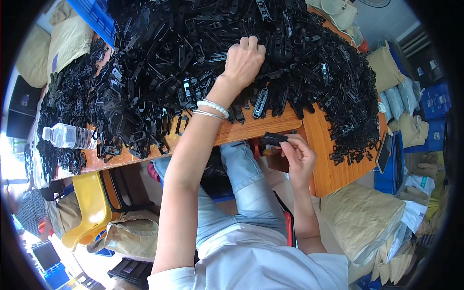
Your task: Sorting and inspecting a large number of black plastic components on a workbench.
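Observation:
A big heap of long, narrow black plastic parts [159, 67] covers most of the wooden table [333, 145]. My left hand [245, 59], with beaded and metal bracelets on its wrist, reaches over the middle of the heap. Its fingers are curled down among the parts, and whatever they grip is hidden. Near the table's front edge, my right hand [300, 157] pinches a short black plastic part [275, 139] between thumb and fingers, above my lap. One ribbed part with a pale sheen [261, 102] lies at the heap's near edge, between the two hands.
A clear plastic bottle [70, 136] lies at the left of the table, and a phone [384, 152] rests at its right edge. Full sacks [365, 212] stand on the right. A yellow chair [92, 203] and an open paper sack [130, 234] are at lower left.

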`<state>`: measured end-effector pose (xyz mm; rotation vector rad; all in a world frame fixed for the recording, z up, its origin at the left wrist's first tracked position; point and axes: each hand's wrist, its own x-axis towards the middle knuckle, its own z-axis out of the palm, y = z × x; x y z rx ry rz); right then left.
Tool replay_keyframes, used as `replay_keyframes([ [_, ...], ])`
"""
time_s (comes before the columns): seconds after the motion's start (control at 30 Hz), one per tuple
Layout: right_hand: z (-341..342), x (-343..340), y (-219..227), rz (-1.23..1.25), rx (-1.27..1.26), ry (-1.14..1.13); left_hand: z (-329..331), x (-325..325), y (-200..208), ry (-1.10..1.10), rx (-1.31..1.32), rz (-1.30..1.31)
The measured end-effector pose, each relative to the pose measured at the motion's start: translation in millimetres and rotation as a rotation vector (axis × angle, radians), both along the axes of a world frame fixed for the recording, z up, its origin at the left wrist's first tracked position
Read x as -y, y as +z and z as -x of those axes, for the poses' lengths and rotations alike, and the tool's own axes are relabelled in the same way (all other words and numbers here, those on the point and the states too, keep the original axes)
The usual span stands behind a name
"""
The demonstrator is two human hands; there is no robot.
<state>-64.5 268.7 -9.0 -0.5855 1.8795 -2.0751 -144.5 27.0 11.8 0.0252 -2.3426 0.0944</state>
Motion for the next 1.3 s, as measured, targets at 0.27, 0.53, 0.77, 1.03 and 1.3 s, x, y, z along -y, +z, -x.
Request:
replay_keyframes([
  [0.27, 12.9, 12.4, -3.5, -0.083, -0.030, -0.073, -50.9, -4.6, -2.7, -0.066, -0.091, -0.002],
  [0.53, 25.2, 44.6, -19.2, 0.000, 0.118, 0.024, -109.3, -32.1, -30.7, -0.031, -0.294, -0.751],
  [0.77, 20.5, 44.0, -14.4, 0.081, 0.176, 0.093, -151.8, -49.3, -37.1, -0.275, -0.182, -1.757],
  [1.03, 11.3, 56.3, 4.1, 0.057, 0.263, 0.159, -162.2, -61.8, -39.5, -0.335, -0.052, -1.786],
  [1.3, -2.2, 48.5, 9.9, -0.117, -0.020, 0.203, -170.3, -58.2, -27.8, -0.253, 0.254, -1.858],
])
